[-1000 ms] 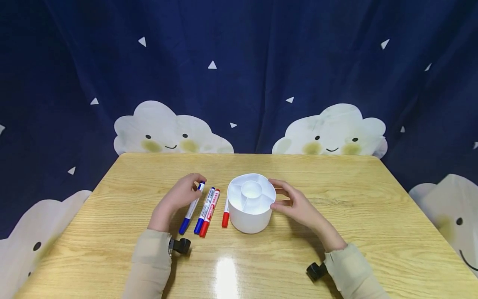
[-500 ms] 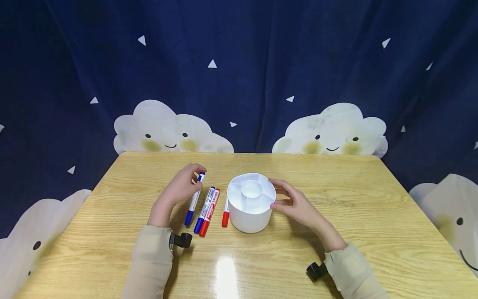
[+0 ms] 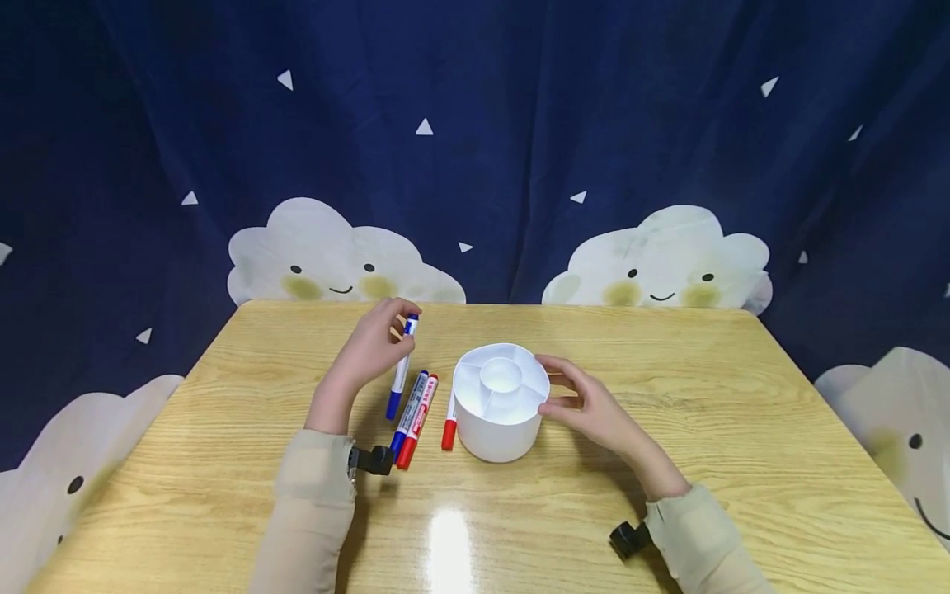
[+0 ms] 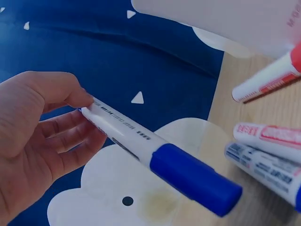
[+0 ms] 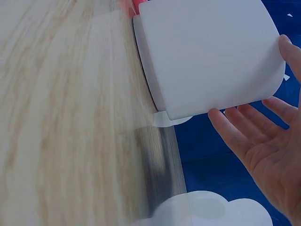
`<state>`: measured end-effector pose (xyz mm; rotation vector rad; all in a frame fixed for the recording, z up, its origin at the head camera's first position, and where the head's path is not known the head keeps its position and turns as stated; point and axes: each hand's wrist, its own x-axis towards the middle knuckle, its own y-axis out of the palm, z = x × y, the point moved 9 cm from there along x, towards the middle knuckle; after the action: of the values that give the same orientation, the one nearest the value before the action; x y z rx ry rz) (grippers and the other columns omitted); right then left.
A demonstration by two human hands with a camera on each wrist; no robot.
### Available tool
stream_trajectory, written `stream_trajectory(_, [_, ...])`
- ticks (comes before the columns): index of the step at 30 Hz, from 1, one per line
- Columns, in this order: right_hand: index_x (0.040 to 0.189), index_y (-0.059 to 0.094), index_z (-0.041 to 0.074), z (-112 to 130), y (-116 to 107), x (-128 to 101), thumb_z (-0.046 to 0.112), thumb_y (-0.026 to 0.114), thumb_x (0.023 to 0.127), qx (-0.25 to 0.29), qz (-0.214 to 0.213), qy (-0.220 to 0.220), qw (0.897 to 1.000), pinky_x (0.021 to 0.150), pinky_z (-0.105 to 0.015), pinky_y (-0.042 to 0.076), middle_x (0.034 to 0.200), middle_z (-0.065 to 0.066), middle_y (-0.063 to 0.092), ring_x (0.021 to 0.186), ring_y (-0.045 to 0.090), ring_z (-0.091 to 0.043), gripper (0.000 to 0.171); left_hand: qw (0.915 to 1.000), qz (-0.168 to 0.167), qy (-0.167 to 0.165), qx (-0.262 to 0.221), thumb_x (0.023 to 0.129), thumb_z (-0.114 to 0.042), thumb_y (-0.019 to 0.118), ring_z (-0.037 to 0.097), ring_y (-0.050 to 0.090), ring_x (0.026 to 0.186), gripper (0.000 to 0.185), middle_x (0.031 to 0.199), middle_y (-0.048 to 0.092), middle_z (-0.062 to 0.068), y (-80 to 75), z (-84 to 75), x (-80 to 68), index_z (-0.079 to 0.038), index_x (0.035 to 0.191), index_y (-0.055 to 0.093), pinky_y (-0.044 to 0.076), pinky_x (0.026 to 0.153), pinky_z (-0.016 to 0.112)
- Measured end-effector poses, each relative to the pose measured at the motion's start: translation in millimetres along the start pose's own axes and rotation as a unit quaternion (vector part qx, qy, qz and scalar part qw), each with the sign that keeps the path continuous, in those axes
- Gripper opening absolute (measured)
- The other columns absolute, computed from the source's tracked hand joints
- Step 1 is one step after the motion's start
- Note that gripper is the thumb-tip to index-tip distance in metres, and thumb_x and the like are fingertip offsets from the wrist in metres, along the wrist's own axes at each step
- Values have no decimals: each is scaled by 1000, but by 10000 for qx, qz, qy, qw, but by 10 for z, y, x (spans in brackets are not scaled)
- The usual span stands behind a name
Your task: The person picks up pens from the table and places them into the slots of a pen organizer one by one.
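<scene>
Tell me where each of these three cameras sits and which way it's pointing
Head: worn on the head, looking forward and down at the table; both hands and sleeves show.
Left wrist: on the left wrist, looking along the left hand, which pinches a blue-capped marker.
Right wrist: on the right wrist, looking at the white holder that the right hand touches.
Shared: head and left wrist both show the blue-capped marker; head and right wrist, the white holder.

The table (image 3: 668, 396) is showing a pale wood-grain top, smooth and glossy, reflecting a lamp near its front edge. The white holder (image 3: 499, 412) is looking like smooth, matt plastic. The blue marker (image 3: 401, 371) is presenting a glossy plastic barrel. The backdrop (image 3: 519, 148) is hanging as soft, matt printed cloth.
</scene>
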<state>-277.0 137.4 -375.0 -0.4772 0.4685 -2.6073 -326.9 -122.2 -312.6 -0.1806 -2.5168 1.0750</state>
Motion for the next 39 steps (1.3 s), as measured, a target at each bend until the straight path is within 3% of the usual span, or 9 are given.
stream_trajectory(5, [137, 38, 16, -4, -8, -10, 14, 67, 81, -34, -14, -4, 10000, 87, -34, 48, 130, -9, 48, 115, 49, -33, 62, 9992, -333, 213, -51, 78, -3, 55, 22, 53, 85, 37, 107, 52, 10, -69, -100, 50, -5, 115, 52, 50, 73, 34])
stream_trajectory(12, [136, 35, 0, 258, 32, -17, 5, 65, 81, -35, 80, -45, 10000, 86, -40, 49, 130, -20, 45, 114, 48, -39, 63, 9951, -822, 495, -224, 79, -2, 55, 20, 55, 85, 39, 107, 52, 9, -159, -224, 84, -7, 117, 51, 52, 73, 31])
stream_trajectory(17, [136, 35, -1, 287, 43, -17, 7, 65, 81, -47, 66, 41, 10000, 86, -40, 48, 130, -20, 46, 114, 48, -38, 62, 9898, -1162, 680, -466, 79, -1, 57, 19, 56, 85, 37, 106, 52, 8, -222, -308, 96, -7, 116, 53, 52, 72, 30])
stream_trajectory(28, [136, 35, 1, 223, 31, -13, 5, 65, 82, -8, 42, -9, 10000, 87, -44, 48, 131, -19, 45, 114, 47, -38, 62, 9647, -2015, 1070, -1314, 78, 2, 63, 18, 58, 84, 37, 104, 54, 10, -386, -433, 79, -4, 114, 55, 54, 70, 30])
stream_trajectory(33, [137, 37, 10, 55, 15, 5, 9, 65, 82, -30, 30, -52, 10000, 86, -36, 49, 132, -13, 46, 115, 48, -36, 62, 9514, -2297, 1164, -1691, 77, 4, 64, 21, 59, 84, 38, 106, 53, 14, -457, -489, 60, -1, 114, 56, 53, 70, 24])
stream_trajectory(39, [137, 37, 13, 11, 0, 6, 12, 66, 82, -29, 23, -66, 10000, 87, -32, 49, 133, -10, 45, 116, 47, -33, 62, 9361, -2500, 1180, -2173, 76, 10, 62, 27, 57, 84, 37, 105, 51, 23, -560, -696, -21, 9, 112, 54, 51, 70, 18])
